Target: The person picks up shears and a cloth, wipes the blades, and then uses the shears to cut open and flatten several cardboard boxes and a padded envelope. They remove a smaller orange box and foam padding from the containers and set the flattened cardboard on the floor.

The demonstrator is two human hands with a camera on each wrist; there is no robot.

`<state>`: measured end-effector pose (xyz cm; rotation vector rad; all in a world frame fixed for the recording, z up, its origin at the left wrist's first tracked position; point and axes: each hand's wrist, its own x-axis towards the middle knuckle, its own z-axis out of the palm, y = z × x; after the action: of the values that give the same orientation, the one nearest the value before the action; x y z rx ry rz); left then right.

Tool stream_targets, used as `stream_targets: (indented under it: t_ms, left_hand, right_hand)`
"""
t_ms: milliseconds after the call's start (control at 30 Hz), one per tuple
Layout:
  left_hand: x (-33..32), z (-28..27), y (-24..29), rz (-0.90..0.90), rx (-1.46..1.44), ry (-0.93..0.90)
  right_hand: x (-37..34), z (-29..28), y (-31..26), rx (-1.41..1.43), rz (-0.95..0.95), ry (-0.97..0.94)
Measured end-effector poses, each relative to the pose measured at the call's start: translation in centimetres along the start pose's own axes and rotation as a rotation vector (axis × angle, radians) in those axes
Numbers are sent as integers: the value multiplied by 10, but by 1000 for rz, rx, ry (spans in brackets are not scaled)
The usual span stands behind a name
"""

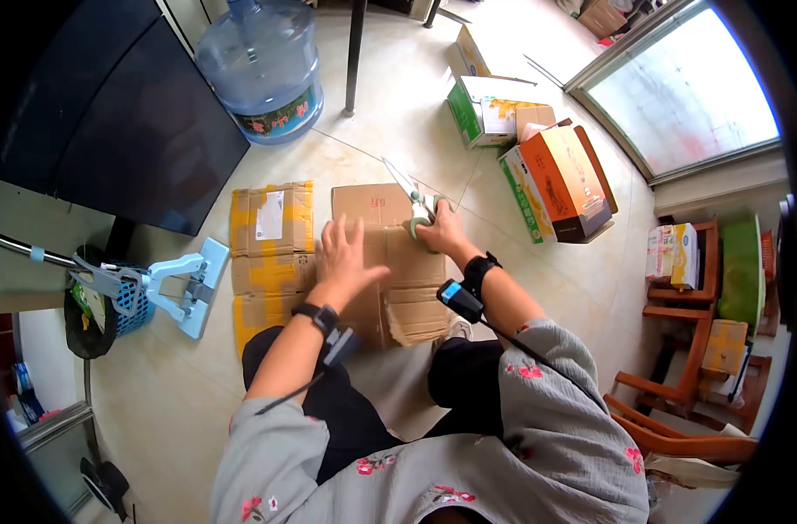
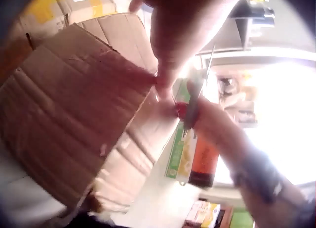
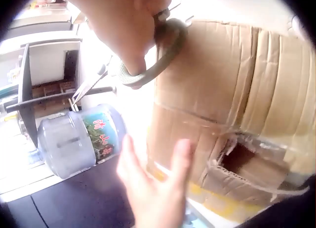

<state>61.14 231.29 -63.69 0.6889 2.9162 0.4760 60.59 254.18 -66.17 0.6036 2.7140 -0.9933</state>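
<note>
A brown cardboard box (image 1: 363, 301) lies on the floor in front of my knees, its flap (image 1: 363, 203) spread on the far side. My right hand (image 1: 446, 231) grips a pair of scissors (image 1: 415, 197) by the green handles, at the box's right edge. The blades are parted and point away from me. Over the box's left part, my left hand (image 1: 339, 266) has its fingers and thumb spread. In the right wrist view a green handle loop (image 3: 173, 53) shows round the fingers, and a torn opening (image 3: 252, 164) gapes in the cardboard.
Taped cardboard (image 1: 272, 271) lies left of the box. A water bottle (image 1: 267, 79) stands at the back left, near a light-blue mop head (image 1: 202, 293). To the right are an orange carton (image 1: 562, 175), a green-and-white carton (image 1: 481, 113) and a wooden chair (image 1: 695, 349).
</note>
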Motion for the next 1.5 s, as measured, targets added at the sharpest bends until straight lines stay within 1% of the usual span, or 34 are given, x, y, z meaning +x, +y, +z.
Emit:
stream_targets:
  t_ms: [33,67,167,267,300,333,400,467,500,533,600,633,667,700,767,867,933,1067,1100,1200,1233,1333,1367,1500]
  left_hand:
    - [7,6,-2,-91,-19,-18]
    - [16,12,-4,-179,-38,-38]
    - [26,23,-20,-74,-106,-445]
    - [10,32,-15,-33,-153,-321]
    - [6,30,-14,10,-184,-308]
    - [2,22,-11,53,-217,-297]
    - [-7,6,-7,134,-285,-267]
    - [-16,-12,-3,211,-363,-225]
    - [-23,-23,1,251,-387,-180]
    - [-28,-33,5,313,-377,-91]
    - [-38,-47,9,425,-357,91]
    - [-36,-44,6,472,-396,151]
    - [-33,-43,2,499,-418,170]
    - [-30,-43,-2,524,-439,190]
    - [-28,-47,-6,548,-446,209]
    - [-34,-47,-14,491,-442,201]
    - [-37,-53,-16,483,-412,211]
    - [-41,-60,-16,515,-364,242]
    - [-42,-60,-16,525,-355,249]
    - [-45,-59,-15,572,-386,269]
    - [-45,-59,-16,581,-393,280]
    - [-47,-59,-16,593,-410,304]
    - [-48,-60,-15,586,-414,307]
    - [-48,-58,-14,579,-449,342]
  right_hand:
    - [-5,0,4,-13,-44,-33]
    - [-10,1,7,-20,-18,-67]
    - [-31,-5,8,-35,51,-151]
    - [-38,-3,33,-35,71,-251]
    - [-44,-7,41,67,0,-254]
    - [-51,-19,36,26,4,-291]
    - [-69,-64,6,-64,11,-365]
    - [-85,-97,3,-91,-79,-408]
    - [-95,-114,3,-10,-59,-516]
    - [-108,-130,2,74,-35,-630]
    - [-133,-164,-17,180,87,-856]
    - [-142,-172,-14,146,44,-925]
    - [-148,-177,-13,111,-3,-993]
    - [-154,-184,-24,54,158,-1058]
    - [-161,-178,-15,72,214,-1088]
    - [-162,-172,-11,46,262,-1097]
    - [-158,-176,-9,20,278,-1112]
    - [-148,-185,-11,-5,287,-1212]
    - [-146,-184,-13,-14,257,-1237]
    - [-143,-172,-27,67,141,-1245]
    - [-146,-168,-28,118,186,-1250]
    - [-155,-156,-22,237,179,-1246]
    - [-159,-156,-25,209,167,-1233]
    - [-172,-154,-26,526,303,-1326]
